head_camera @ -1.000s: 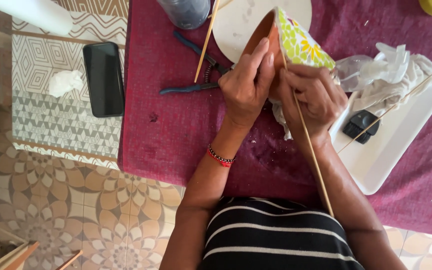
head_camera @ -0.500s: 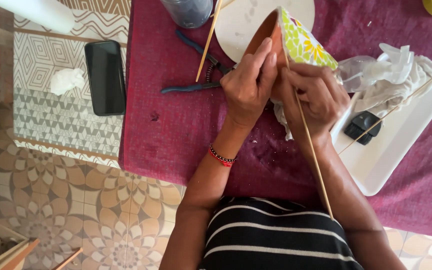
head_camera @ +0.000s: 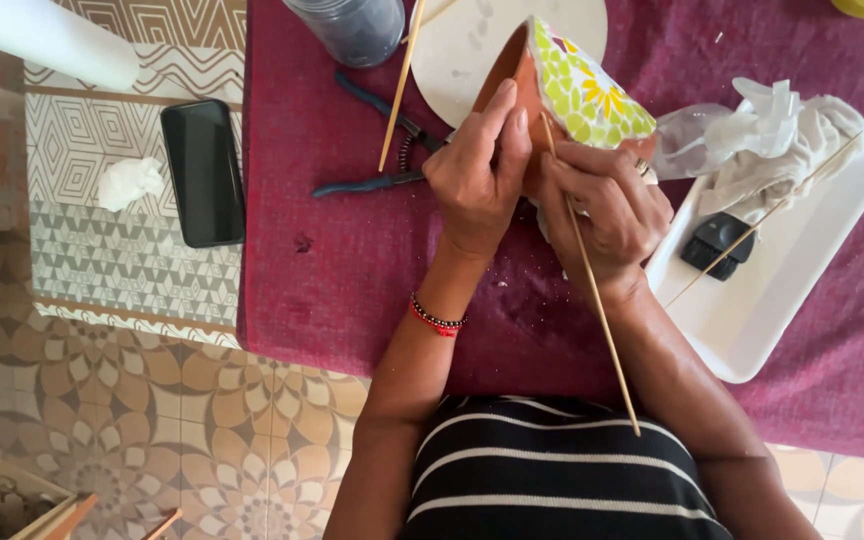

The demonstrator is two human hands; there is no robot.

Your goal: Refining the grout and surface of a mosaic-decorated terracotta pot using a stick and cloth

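While your left hand wraps the terracotta pot from the side, fingers together and pressed on its bare orange wall, your right hand pinches a thin wooden skewer, fingers closed on it, tip up against the pot. Pot is tilted on its side, held just above the maroon cloth near the table's far edge; its upper face carries a mosaic of lime-green tiles with a yellow flower and white grout lines. Behind it lies a round white disc. Blue-handled pliers lie on the cloth beside your left hand, with a second skewer across them. Grey jar at the top edge. White tray to your right holds a crumpled white rag, a small black brush and another stick. Left of the cloth, a patterned table surface bears a black phone and a wad of tissue. Floor is geometric floral tile, tan and brown. No labels readable.
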